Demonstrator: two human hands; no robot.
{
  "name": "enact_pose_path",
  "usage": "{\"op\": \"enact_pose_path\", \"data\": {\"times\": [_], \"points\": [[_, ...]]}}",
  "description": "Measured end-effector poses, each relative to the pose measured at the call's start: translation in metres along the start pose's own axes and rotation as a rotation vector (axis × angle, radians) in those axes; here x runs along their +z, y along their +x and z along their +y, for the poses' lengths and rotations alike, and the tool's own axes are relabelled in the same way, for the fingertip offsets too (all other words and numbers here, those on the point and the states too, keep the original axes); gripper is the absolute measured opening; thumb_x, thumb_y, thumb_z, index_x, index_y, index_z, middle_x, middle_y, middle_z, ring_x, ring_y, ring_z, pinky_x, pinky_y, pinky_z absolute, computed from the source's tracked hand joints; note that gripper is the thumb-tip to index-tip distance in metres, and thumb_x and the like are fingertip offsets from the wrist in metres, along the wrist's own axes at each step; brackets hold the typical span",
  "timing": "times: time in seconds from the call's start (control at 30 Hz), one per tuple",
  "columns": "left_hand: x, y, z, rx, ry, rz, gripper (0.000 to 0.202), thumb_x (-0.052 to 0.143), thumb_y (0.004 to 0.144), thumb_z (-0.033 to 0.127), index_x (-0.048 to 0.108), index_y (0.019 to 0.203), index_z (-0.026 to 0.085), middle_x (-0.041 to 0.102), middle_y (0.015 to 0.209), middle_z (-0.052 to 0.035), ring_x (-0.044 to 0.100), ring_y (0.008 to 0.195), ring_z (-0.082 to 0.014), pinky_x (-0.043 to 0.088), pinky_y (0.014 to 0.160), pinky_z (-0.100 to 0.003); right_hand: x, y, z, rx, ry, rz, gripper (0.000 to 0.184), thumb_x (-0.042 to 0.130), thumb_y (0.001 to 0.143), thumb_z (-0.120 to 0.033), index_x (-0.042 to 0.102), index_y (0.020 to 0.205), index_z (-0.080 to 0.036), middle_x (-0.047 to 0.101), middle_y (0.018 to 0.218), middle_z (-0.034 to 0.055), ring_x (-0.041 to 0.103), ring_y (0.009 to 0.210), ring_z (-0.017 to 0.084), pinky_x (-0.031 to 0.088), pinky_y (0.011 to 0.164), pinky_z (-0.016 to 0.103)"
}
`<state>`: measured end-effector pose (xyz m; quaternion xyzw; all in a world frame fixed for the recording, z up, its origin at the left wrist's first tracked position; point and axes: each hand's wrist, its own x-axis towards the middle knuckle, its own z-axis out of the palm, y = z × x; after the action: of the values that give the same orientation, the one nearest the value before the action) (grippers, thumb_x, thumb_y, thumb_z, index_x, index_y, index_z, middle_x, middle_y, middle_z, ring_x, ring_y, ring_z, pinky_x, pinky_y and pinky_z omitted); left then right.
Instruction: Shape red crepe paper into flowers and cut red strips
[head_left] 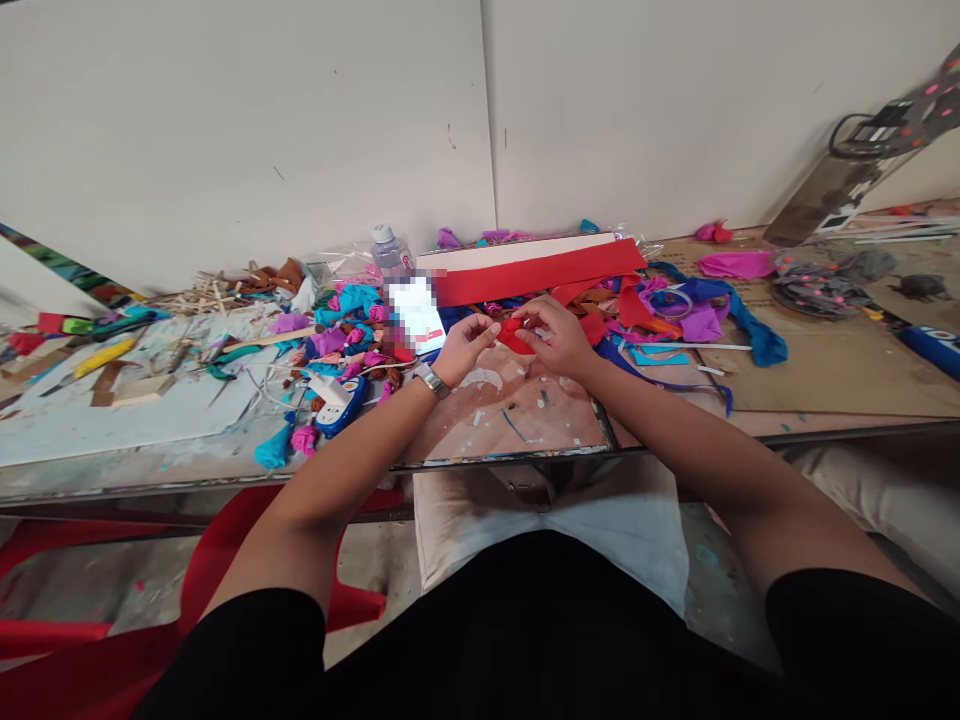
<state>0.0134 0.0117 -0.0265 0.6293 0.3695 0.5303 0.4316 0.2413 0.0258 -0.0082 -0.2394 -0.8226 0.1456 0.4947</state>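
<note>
The right hand (pixel 561 342) pinches a small red piece (pixel 514 338) between thumb and fingers. The piece is located between the two hands, above the front part of the surface (pixel 487 430). The left hand (pixel 461 352) is just beside it, thumb and fingertips drawn together; whether these also grip the piece cannot be determined. A watch (pixel 431 380) encircles the left wrist. A lit phone (pixel 420 312), partly blurred, is near the left hand, in front of a bottle (pixel 391 252). A red strip (pixel 540 276) lies behind the hands. Crumpled scraps (pixel 330 341) lie left of the phone.
</note>
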Motion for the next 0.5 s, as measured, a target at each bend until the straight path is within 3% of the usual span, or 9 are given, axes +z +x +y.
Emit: {"op": "enact_pose_path", "data": {"times": [0.2,0.5], "points": [[-0.0009,0.0007,0.0029,0.053,0.037,0.041,0.052,0.084,0.082,0.069,0.073,0.083,0.018,0.067,0.078,-0.0004,0.058,0.071,-0.0119,0.052,0.071,-0.027,0.002,-0.0008,-0.0005,0.007,0.018,0.047,0.039,0.059,0.103,-0.06,0.068,0.115,-0.024,0.071,0.106,0.0095,0.067,0.09,0.024,0.056,0.083,0.041],[-0.0004,0.0023,0.0017,0.067,0.034,0.085,0.051,0.082,0.084,0.069,0.071,0.083,0.02,0.066,0.08,0.0001,0.058,0.071,-0.0118,0.053,0.071,-0.027,0.0037,-0.0006,-0.0016,0.039,0.047,0.089,0.041,0.061,0.101,-0.063,0.066,0.111,-0.023,0.071,0.099,0.0075,0.065,0.085,0.022,0.055,0.079,0.038]]}}
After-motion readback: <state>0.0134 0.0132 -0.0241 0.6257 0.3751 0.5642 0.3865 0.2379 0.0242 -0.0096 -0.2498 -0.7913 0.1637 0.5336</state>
